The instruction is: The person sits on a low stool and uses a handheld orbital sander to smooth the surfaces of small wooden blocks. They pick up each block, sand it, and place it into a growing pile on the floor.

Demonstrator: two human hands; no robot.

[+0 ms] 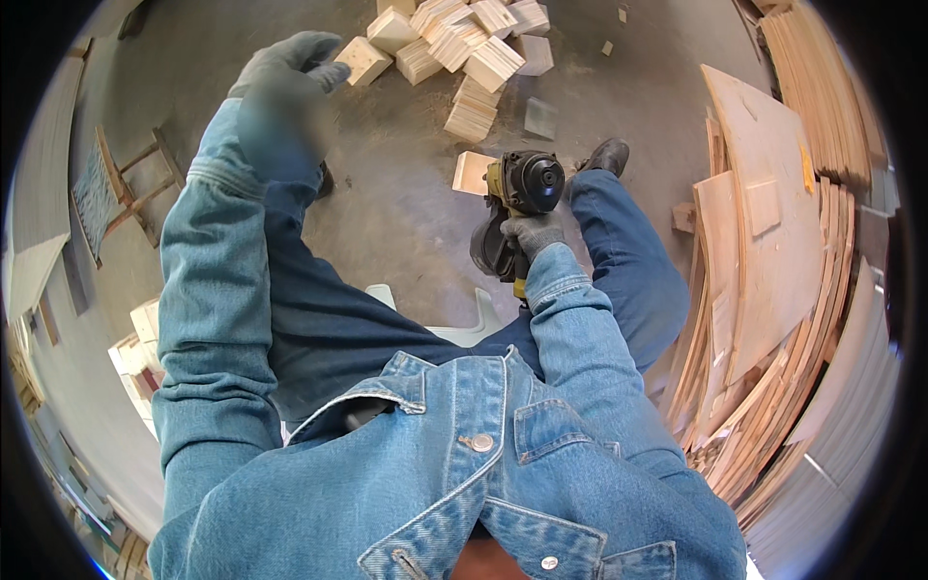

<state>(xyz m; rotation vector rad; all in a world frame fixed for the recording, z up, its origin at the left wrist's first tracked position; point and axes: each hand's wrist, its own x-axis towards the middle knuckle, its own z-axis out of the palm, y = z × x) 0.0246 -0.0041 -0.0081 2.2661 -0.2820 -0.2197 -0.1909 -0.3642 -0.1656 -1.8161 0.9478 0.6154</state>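
My right hand (534, 235), in a grey glove, is wrapped round the handle of a black and yellow nail gun (530, 182) with a round magazine, held between my knees. Just past the tool, a small pale wooden block (472, 172) shows, partly covered by it. My left hand (295, 63), also gloved, reaches far forward on the left. Its fingers are bent and apart, with the tips beside a wooden block (364, 61) at the edge of a pile; contact with it cannot be made out. A blurred patch hides the area by that wrist.
Several layered wooden blocks (454, 37) lie heaped on the concrete floor ahead. Plywood sheets and boards (764, 222) lean in a stack at the right. A wooden frame (130, 193) stands at the left, near more blocks (140, 353). A pale stool edge (474, 331) shows between my legs.
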